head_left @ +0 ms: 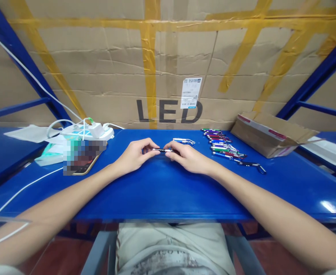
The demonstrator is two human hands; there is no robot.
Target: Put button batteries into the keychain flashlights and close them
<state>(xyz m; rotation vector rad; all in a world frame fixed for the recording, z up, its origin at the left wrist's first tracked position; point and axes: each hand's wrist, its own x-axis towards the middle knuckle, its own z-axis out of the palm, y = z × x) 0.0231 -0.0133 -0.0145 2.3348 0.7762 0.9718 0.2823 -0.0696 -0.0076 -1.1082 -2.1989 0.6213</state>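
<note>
Above the middle of the table, a short black pen [163, 150] with silver parts lies level between my two hands. My left hand [133, 155] pinches its left end between thumb and fingers. At the right end, my right hand [188, 156] grips it the same way; the fingers hide part of this end. Just behind my right hand lies a blue and silver pen [182, 141] with a carabiner clip. Farther right is a row of several coloured pens [221, 147] with carabiner clips, and a dark one [249, 164] lies at its near end.
An open cardboard box [267, 137] stands at the back right of the blue table [156, 191]. To the left are a phone [89, 162], a green and white packet [51, 152] and a white power strip [106, 133] with cables. A large carton [110, 68] walls the back.
</note>
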